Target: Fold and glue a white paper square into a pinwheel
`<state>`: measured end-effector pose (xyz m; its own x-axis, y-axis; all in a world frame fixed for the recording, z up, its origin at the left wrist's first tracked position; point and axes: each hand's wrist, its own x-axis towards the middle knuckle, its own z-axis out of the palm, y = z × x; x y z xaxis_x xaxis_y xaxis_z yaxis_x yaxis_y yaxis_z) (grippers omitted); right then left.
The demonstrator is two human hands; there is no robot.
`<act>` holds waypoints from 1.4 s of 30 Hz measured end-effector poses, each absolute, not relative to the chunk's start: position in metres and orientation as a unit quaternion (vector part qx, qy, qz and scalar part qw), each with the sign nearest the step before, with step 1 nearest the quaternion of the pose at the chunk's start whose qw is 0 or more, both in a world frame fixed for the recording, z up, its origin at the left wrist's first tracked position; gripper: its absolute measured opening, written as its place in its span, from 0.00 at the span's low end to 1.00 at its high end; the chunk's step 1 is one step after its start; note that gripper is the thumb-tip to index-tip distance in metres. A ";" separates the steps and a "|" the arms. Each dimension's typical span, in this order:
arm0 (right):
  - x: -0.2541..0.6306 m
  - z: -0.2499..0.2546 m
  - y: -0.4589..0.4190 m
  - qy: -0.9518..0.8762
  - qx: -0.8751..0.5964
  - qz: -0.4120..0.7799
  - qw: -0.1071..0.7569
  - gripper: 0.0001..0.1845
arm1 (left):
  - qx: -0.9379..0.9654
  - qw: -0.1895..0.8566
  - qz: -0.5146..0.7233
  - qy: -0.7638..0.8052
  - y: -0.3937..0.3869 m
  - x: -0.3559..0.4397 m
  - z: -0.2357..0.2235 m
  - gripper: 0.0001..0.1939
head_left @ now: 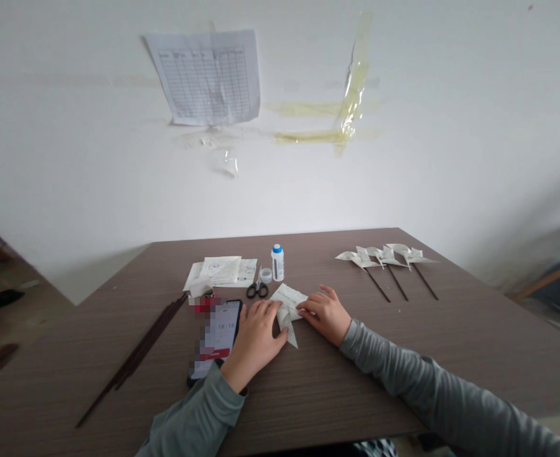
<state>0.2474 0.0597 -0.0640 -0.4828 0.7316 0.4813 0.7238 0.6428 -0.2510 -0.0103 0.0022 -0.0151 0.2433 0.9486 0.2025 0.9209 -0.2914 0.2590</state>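
Note:
A small piece of printed paper (289,295), partly folded with a pointed flap towards me, lies on the table between my hands. My left hand (255,336) holds it down at its left side, fingertips on the upper part and thumb by the flap. At the right edge, the fingers and thumb of my right hand (327,313) pinch the same paper. Just beyond it are scissors (257,290) with black handles, a small clear cup (266,275) and a white bottle (278,265) with a blue cap. My fingers hide parts of the paper's edges.
Three paper pinwheels (384,256) on dark sticks lie at the back right. Left of my hands are a phone (227,324), a bundle of thin dark sticks (151,339) and stacked paper sheets (222,270). The brown table (356,393) meets a white wall behind.

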 end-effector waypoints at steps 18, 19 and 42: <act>0.247 -0.054 0.052 -0.867 -0.421 0.038 0.264 0.09 | 0.790 0.052 0.158 0.590 0.004 -0.011 -0.017 0.29; 0.247 -0.053 0.051 -0.867 -0.421 0.038 0.265 0.08 | 0.792 0.052 0.157 0.588 0.004 -0.012 -0.017 0.29; 0.241 -0.048 0.050 -0.865 -0.424 0.021 0.268 0.05 | 0.795 0.037 0.136 0.590 0.001 -0.006 -0.008 0.24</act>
<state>0.2412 0.0497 -0.0481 -0.4975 0.7446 0.4451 0.7216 0.6400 -0.2639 -0.0064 0.0011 -0.0078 0.2665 0.9483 0.1722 0.9285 -0.3006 0.2182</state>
